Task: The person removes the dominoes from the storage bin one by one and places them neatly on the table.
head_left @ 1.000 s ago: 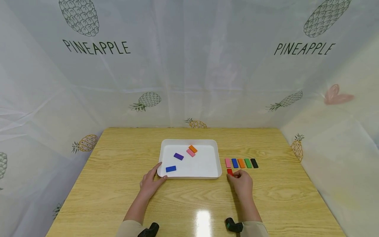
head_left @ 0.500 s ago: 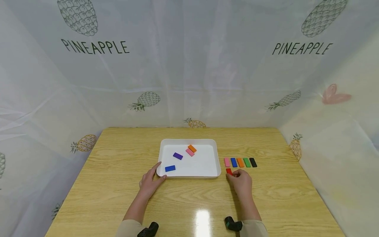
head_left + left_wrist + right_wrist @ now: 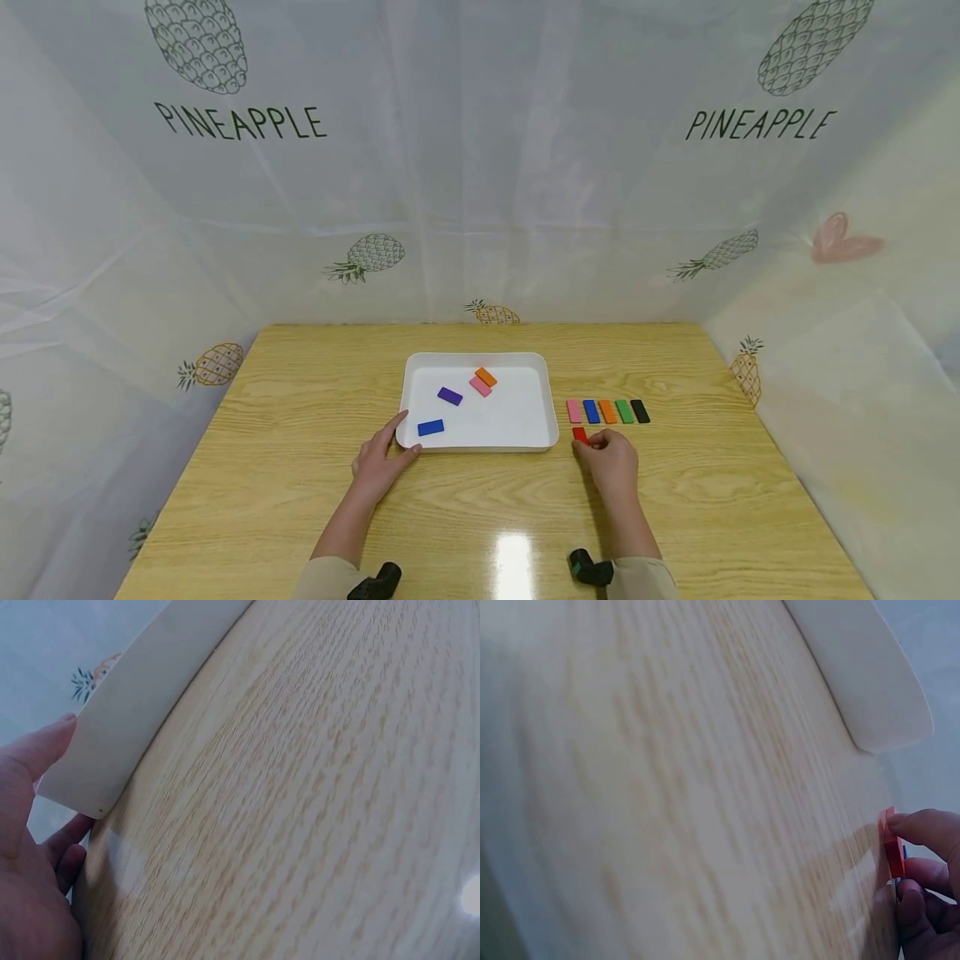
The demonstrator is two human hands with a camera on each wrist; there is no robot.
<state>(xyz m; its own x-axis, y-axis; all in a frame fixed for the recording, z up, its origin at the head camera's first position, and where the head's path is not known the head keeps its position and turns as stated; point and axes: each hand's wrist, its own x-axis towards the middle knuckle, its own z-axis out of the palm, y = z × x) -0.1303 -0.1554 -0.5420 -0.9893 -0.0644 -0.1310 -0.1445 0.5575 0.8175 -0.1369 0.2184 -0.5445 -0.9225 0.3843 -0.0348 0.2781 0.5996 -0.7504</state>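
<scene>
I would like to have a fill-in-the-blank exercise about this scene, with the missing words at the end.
The right hand holds a _____ block.
In the white tray lie _____ flat blocks.
Of the five blocks in the row beside the tray, the one farthest right is _____.
The left hand touches the tray's near _____ corner.
Missing words: red; four; black; left.
</scene>
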